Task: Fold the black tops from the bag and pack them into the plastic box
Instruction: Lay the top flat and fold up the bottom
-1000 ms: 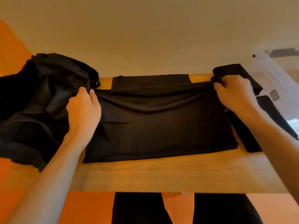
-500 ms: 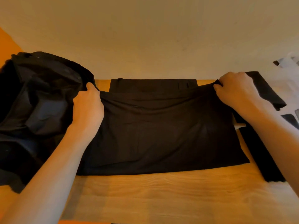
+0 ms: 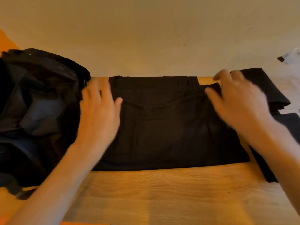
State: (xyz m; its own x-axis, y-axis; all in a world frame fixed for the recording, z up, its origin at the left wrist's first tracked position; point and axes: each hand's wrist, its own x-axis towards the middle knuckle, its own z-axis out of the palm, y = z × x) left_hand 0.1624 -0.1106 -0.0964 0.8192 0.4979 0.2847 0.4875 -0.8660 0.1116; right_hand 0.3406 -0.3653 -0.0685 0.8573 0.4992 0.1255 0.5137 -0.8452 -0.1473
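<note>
My left hand [image 3: 99, 111] lies flat, fingers straight and spread, on the left edge of the black top [image 3: 162, 124], with the thumb reaching in over the cloth. My right hand [image 3: 238, 103] is also wide and holds nothing, its fingers fanned over the top's upper right corner. It is smeared by blur, so I cannot tell whether the fingertips touch the small raised fold there.

The black top sits in the middle of the frame, folded into a broad rectangle on the wooden table [image 3: 162, 195]. Its far edge runs along the table's back edge and its near edge is straight. A few shallow creases cross the upper half, and a narrower layer shows along the top.

At the left of the frame the black bag [image 3: 40, 103] slumps open, pressed against my left hand and the garment's left side. At the upper right a folded black pile [image 3: 259, 83] sits just behind my right hand. More black cloth [image 3: 293, 122] lies below it, partly hidden by my forearm. At the far right edge is a pale, translucent shape, probably the plastic box [image 3: 292, 56]. A beige wall [image 3: 146, 38] fills the top of the frame.
</note>
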